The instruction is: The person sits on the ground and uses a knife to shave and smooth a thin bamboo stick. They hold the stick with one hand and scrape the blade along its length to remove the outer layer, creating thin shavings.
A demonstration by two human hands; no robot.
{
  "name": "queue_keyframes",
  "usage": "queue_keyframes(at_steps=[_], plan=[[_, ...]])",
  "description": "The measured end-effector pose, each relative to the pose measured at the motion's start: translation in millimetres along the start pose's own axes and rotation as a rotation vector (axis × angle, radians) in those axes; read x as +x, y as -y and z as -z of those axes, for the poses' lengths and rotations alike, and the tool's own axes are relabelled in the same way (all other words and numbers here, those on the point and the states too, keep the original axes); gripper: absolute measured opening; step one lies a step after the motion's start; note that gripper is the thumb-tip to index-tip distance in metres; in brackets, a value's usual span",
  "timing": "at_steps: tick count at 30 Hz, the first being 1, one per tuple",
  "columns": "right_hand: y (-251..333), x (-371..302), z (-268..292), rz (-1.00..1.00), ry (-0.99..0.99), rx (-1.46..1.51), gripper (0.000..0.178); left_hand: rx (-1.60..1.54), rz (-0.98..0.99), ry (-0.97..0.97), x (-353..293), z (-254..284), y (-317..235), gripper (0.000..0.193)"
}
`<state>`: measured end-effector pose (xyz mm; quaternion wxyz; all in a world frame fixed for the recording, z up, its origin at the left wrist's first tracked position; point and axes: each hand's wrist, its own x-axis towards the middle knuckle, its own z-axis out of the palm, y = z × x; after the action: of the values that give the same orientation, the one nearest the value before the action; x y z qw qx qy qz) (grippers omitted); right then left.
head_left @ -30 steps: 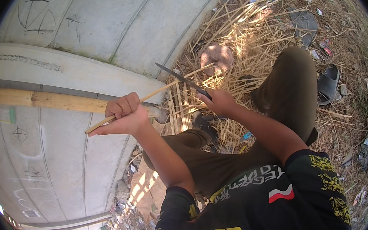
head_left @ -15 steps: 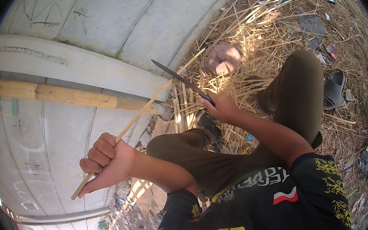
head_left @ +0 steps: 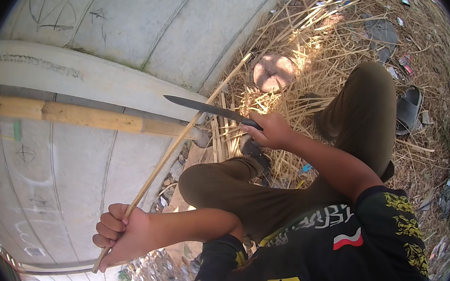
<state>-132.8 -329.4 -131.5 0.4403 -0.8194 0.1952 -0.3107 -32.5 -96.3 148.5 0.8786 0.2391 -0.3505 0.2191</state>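
My left hand (head_left: 123, 235) is closed around the lower end of a long, thin bamboo strip (head_left: 164, 159). The strip slants up and to the right, its far tip beside the wall's edge. In my right hand (head_left: 271, 130) is a knife by its black handle (head_left: 251, 123). The long dark blade (head_left: 204, 106) points left, almost level, and crosses the strip above its middle. Blade and strip look to be in contact, though the exact touching point is hard to see.
A pale panel wall (head_left: 128, 15) fills the left side, with a thick bamboo pole (head_left: 93, 117) across it. A round block (head_left: 273, 73) lies among straw-like shavings (head_left: 306, 50). My bent knee (head_left: 372, 95) rises on the right, near a grey sandal (head_left: 408, 110).
My left hand has moved down, drawing the bamboo strip toward the lower left. The knife blade has swung from slanting up-left to nearly level, while my right hand stays about where it was.
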Motion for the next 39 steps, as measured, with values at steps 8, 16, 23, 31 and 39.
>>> queue_keyframes(at_steps=[8,16,23,31,39], plan=[[-32.3,14.4,-9.2,-0.372,-0.216,-0.025,0.047,-0.070,0.010,0.098,15.8,19.9,-37.5,0.070],[3.6,-8.8,-6.3,0.067,-0.008,-0.098,0.048,-0.069,0.035,-0.058,19.4,39.7,-32.7,0.074],[-6.7,1.4,-9.2,-0.113,-0.113,-0.086,0.041,-0.059,-0.012,-0.141,24.6,36.8,-37.1,0.073],[-0.9,1.0,-2.7,-0.164,-0.020,0.161,0.046,-0.120,0.005,-0.074,36.1,55.5,-35.3,0.071],[23.2,-1.1,-5.0,-0.037,0.093,-0.073,0.048,-0.325,0.090,0.382,29.2,40.2,-27.0,0.064]])
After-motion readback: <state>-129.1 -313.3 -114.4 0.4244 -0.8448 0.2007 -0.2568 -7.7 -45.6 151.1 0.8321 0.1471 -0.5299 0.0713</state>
